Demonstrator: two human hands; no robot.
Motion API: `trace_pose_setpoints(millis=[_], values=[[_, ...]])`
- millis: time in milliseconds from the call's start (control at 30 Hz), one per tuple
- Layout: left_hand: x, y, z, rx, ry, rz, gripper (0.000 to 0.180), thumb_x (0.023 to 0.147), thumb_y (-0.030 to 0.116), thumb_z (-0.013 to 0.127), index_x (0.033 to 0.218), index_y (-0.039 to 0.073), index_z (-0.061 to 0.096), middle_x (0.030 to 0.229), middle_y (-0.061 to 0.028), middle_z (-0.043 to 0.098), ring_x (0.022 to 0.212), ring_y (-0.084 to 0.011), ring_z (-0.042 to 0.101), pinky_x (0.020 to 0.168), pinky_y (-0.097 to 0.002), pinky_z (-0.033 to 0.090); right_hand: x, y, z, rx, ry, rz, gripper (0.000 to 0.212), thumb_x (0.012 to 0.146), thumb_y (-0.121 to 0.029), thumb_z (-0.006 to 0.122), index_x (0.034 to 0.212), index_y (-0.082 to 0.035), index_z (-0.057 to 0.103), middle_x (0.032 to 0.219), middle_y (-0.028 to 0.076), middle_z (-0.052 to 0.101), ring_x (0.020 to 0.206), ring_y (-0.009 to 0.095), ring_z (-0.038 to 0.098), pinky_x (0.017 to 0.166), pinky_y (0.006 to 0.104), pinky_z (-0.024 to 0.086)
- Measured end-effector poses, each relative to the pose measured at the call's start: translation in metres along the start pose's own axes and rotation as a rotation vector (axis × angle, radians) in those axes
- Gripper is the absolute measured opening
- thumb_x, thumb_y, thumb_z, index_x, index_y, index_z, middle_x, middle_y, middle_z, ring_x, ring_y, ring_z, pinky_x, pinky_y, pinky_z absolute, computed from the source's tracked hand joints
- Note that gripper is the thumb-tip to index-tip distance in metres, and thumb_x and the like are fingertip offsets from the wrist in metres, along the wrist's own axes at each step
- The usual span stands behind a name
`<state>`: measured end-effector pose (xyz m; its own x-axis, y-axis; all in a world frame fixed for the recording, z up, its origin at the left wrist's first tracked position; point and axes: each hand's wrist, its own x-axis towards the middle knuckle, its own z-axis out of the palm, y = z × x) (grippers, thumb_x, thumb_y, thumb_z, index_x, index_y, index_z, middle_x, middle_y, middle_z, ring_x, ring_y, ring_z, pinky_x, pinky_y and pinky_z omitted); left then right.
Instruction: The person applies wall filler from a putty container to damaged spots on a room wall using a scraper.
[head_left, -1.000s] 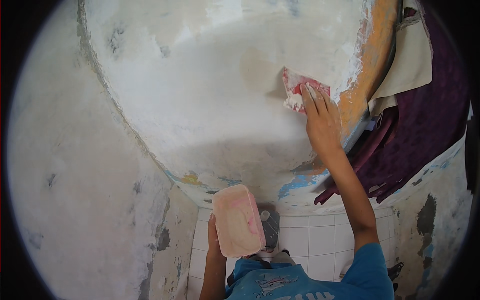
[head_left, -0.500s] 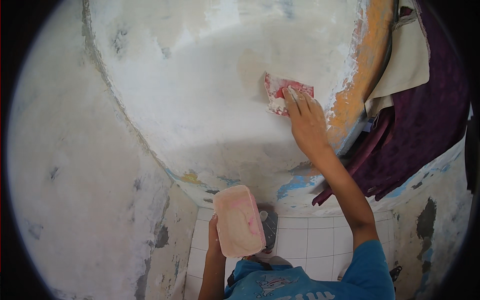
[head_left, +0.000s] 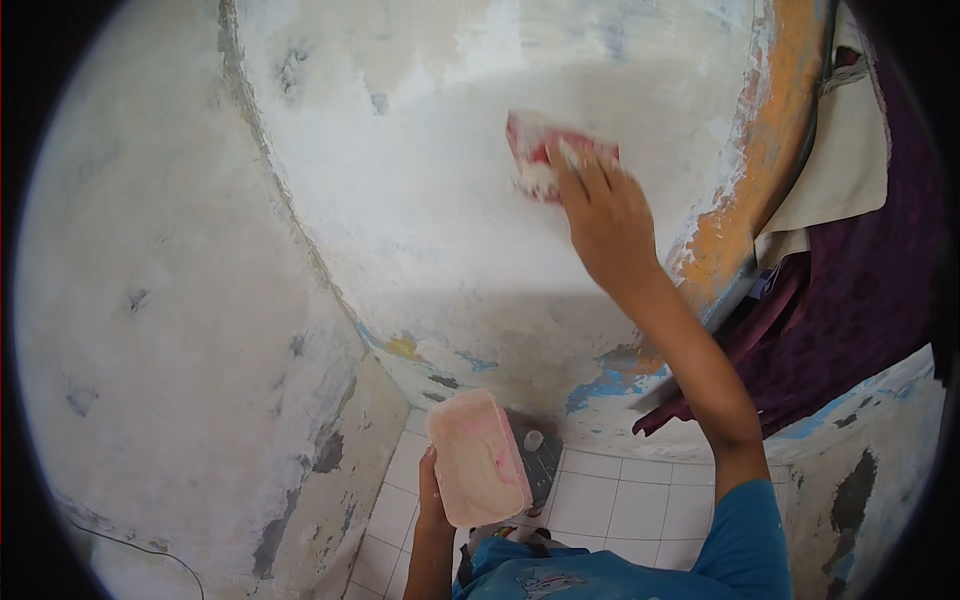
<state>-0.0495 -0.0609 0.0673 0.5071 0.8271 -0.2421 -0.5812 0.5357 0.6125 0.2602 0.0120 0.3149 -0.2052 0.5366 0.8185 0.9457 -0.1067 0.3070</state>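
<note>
My right hand [head_left: 608,215] is closed on a red putty spreader [head_left: 577,147], a flat blade smeared with white paste. The spreader lies against the wall [head_left: 440,200], which is coated in patchy white and grey; motion blurs its edges a little. Low in front of me, my left hand [head_left: 430,480] grips the left side of a pink rectangular tub [head_left: 478,460]. Pale putty coats the tub's inside, with a brighter pink streak near its right side. Most of the left fingers are hidden behind the tub.
A dark purple cloth [head_left: 850,290] and a cream cloth [head_left: 840,160] hang at the right, beside an orange-painted wall edge [head_left: 735,190]. Another wall [head_left: 170,300] meets the coated one at the left. Below are white floor tiles [head_left: 600,510] and a dark grey object [head_left: 543,465] behind the tub.
The spreader and my right hand have moved up and slightly left across the wall. My view has shifted a little left. The tub stays in my left hand.
</note>
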Motion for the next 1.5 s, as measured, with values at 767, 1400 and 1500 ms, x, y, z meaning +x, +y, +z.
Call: trace_pose_setpoints(millis=[767, 1400, 1500], values=[[0.088, 0.115, -0.064, 0.013, -0.152, -0.152, 0.056, 0.102, 0.045, 0.047, 0.142, 0.006, 0.051, 0.131, -0.0151, 0.065, 0.116, -0.0292, 0.067, 0.100, -0.0433, 0.055, 0.008, -0.040, 0.060, -0.229, 0.018, 0.079, 0.053, 0.089, -0.004, 0.059, 0.142, -0.007, 0.058, 0.139, 0.014, 0.062, 0.123, 0.033, 0.059, 0.103, 0.0457, 0.048], [0.096, 0.151, -0.027, 0.248, -0.231, -0.067, 0.051, 0.108, 0.040, 0.047, 0.141, 0.001, 0.052, 0.130, -0.0123, 0.064, 0.116, -0.0196, 0.064, 0.098, -0.0361, 0.053, -0.121, -0.178, -0.003, 1.592, -0.277, 1.488, 0.029, 0.105, -0.023, 0.060, 0.125, -0.002, 0.062, 0.102, 0.003, 0.069, 0.078, 0.009, 0.068, 0.072, 0.0214, 0.055], [0.081, 0.150, -0.007, 0.341, -0.182, -0.075, 0.053, 0.108, 0.042, 0.047, 0.142, 0.002, 0.052, 0.131, -0.0119, 0.063, 0.117, -0.0186, 0.063, 0.100, -0.0355, 0.051, -0.127, -0.146, -0.020, 1.270, -0.280, 0.974, 0.019, 0.104, -0.010, 0.057, 0.116, -0.002, 0.069, 0.093, 0.006, 0.073, 0.091, 0.013, 0.073, 0.080, 0.0250, 0.055]])
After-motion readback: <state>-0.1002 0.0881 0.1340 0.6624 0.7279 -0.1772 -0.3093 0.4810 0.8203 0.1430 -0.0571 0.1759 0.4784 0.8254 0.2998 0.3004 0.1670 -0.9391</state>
